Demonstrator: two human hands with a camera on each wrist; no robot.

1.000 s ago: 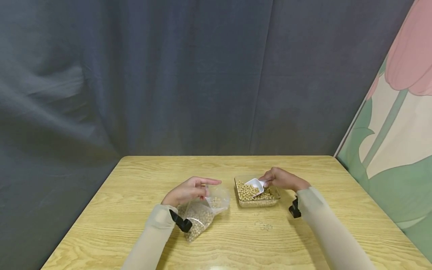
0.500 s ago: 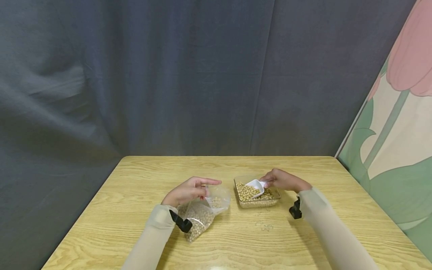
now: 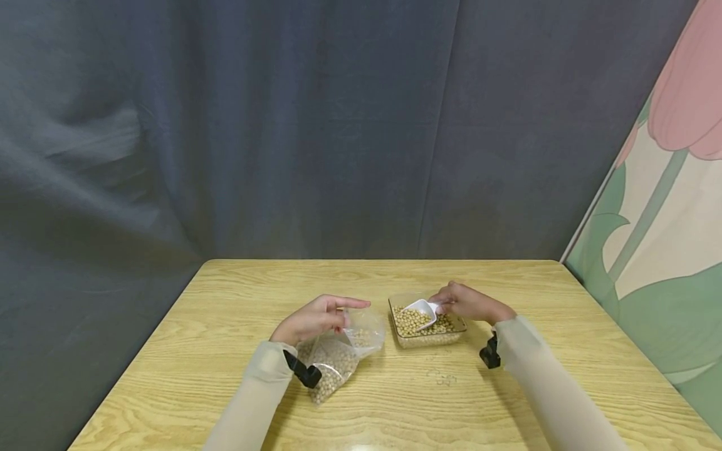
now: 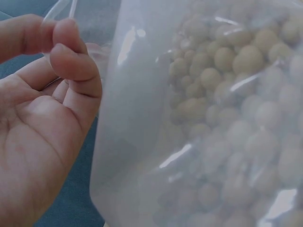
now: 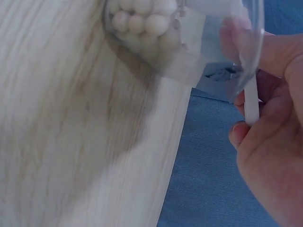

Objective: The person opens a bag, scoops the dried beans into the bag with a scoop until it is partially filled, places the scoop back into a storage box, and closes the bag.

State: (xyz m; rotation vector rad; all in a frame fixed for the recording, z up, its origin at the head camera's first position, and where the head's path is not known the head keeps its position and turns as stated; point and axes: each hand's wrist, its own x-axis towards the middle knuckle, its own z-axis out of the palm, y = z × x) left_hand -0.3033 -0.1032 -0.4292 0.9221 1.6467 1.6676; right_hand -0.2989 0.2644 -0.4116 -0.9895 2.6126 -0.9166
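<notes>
My left hand pinches the upper edge of a clear plastic bag between thumb and curled fingers, index finger pointing out to the right. The bag, partly filled with soybeans, leans on the table with its mouth facing right. In the left wrist view the bag wall fills most of the picture. To the right, my right hand grips the handle of a white scoop. Its blade lies tilted among soybeans in a clear rectangular container. The handle shows between my fingers in the right wrist view.
Both things stand on a light wood table. A dark curtain hangs behind its far edge, and a flower-painted panel runs along the right. Small faint marks lie on the table before the container.
The container has shifted slightly left, along with my right hand and the scoop in it. My left hand and the bag have stayed put.
</notes>
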